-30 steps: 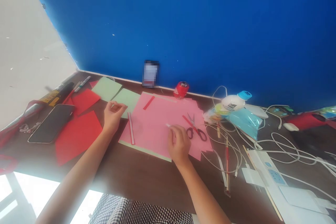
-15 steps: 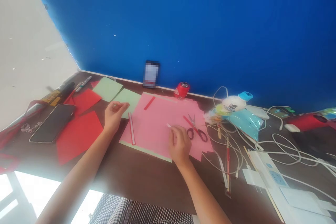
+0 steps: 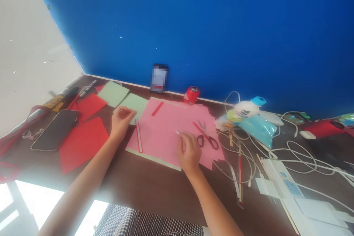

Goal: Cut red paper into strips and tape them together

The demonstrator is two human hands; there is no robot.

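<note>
My left hand (image 3: 121, 120) hovers near the left edge of the pink paper (image 3: 166, 132), thumb and fingers drawn together; whatever is between them, if anything, is too small to make out. Close to it lies a red strip with a white band (image 3: 139, 136). Over the right part of the pink sheet, my right hand (image 3: 190, 151) has its fingers curled in a pinch. A small white piece (image 3: 177, 132) shows at its fingertips. Just right of that hand rest the dark-handled scissors (image 3: 206, 138). A plain red strip (image 3: 157, 108) lies farther back on the paper.
Red paper (image 3: 84, 145), green sheets (image 3: 113, 94) and a phone (image 3: 55, 129) lie at left. A red jar (image 3: 191, 95) stands by the blue wall. At right are a white bottle (image 3: 246, 110), tangled cables (image 3: 301, 151) and a power strip (image 3: 290, 184).
My left hand has shifted very slightly to the right. My right hand and the things on the table look unmoved.
</note>
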